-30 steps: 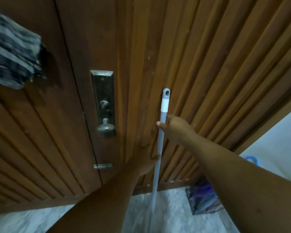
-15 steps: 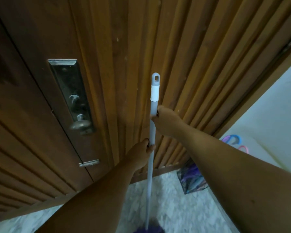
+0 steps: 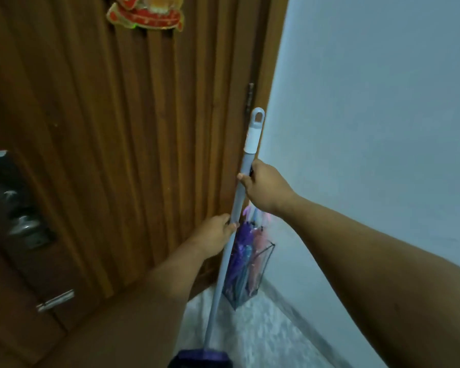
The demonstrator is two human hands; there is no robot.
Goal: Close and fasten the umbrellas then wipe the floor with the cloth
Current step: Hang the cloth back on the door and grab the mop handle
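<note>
Judging from how things lie, the umbrella part looks done: the umbrellas (image 3: 246, 251), purple and pink, stand folded in a wire rack (image 3: 260, 282) in the corner, between the door (image 3: 133, 144) and the wall (image 3: 369, 102). Whether their straps are fastened is too small to tell. What is left is the wiping of the floor (image 3: 260, 330), and this seems to be the step in hand.

Both hands grasp a mop pole (image 3: 237, 208). The right hand (image 3: 266, 187) has its fingers curled around the pole high up, just under the white collar and the hanging loop. The left hand (image 3: 218, 232) grips it lower, fingers wrapped around as well. The pole leans a little and goes down to a purple mop head (image 3: 202, 358) at the bottom edge of the view. The cloth itself is mostly out of the view there, so its contact with the floor cannot be judged.

The floor is pale, marbled stone with a grey skirting along the wall. The door is brown wood with vertical ribs, a metal lock plate (image 3: 16, 208) at left, a small bolt (image 3: 55, 300) lower, and a red ornament (image 3: 146, 14) on top. The wall is plain and light.
</note>
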